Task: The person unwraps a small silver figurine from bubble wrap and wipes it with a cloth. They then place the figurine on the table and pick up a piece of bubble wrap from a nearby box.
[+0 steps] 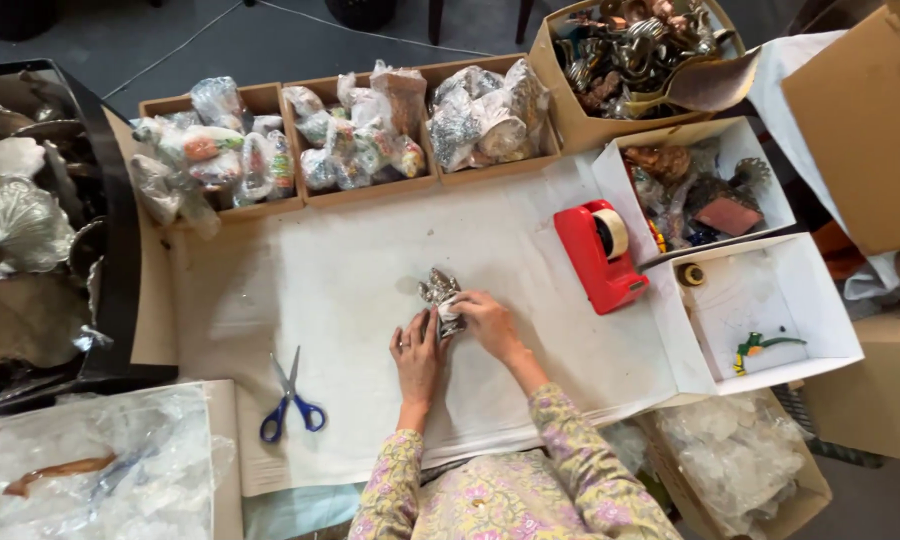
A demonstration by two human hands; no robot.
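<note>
The desk (350, 270) is spread with white paper, a soft bed for wrapping. Along its far edge three trays (350, 130) hold plastic-wrapped pieces, set within reach. A box (630, 60) of bare metal ornaments stands far right, with two white boxes (760, 300) just below it. A red tape dispenser (598, 255) sits right of the hands; blue scissors (291, 402) lie left of them. Mid-desk lies a small silvery figurine (438, 292), partly wrapped. The left hand (417, 357) lies flat, fingers narrow, steadying its side. The right hand (487, 322) curls over it, pinching the white wrap (450, 314) against it. Both wrists angle inward
</note>
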